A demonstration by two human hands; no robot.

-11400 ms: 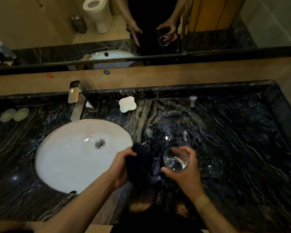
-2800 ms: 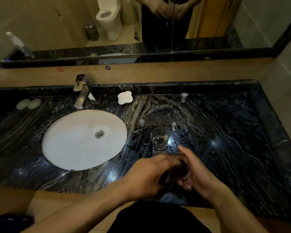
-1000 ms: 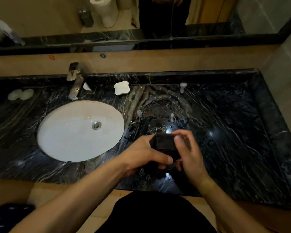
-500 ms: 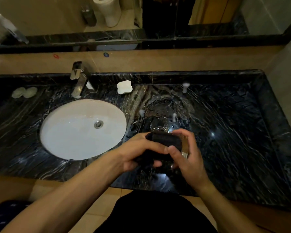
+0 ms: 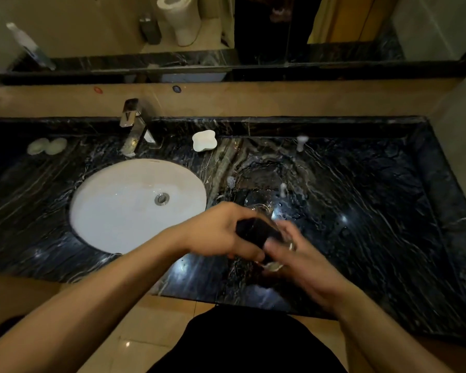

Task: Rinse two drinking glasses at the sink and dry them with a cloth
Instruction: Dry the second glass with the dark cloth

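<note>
My right hand [image 5: 304, 254] grips a clear drinking glass [image 5: 280, 254] above the front of the black marble counter [image 5: 374, 211]. The glass is tilted and mostly hidden by my fingers and by a dark cloth [image 5: 256, 232]. My left hand [image 5: 221, 232] holds that cloth pressed into and around the glass. A second clear glass [image 5: 258, 205] stands upright on the wet counter just behind my hands. The white oval sink [image 5: 119, 205] lies to the left, with a chrome tap [image 5: 132, 125] behind it.
A white soap dish [image 5: 204, 141] sits behind the sink's right edge. Two pale round soaps [image 5: 47, 146] lie at the far left. A small white stopper [image 5: 301, 142] stands by the back ledge. A mirror [image 5: 226, 30] runs along the wall. Water drops speckle the counter.
My hands have shifted slightly toward the sink and turned the glass against the cloth; the right hand is blurred from motion. The second glass has not moved.
</note>
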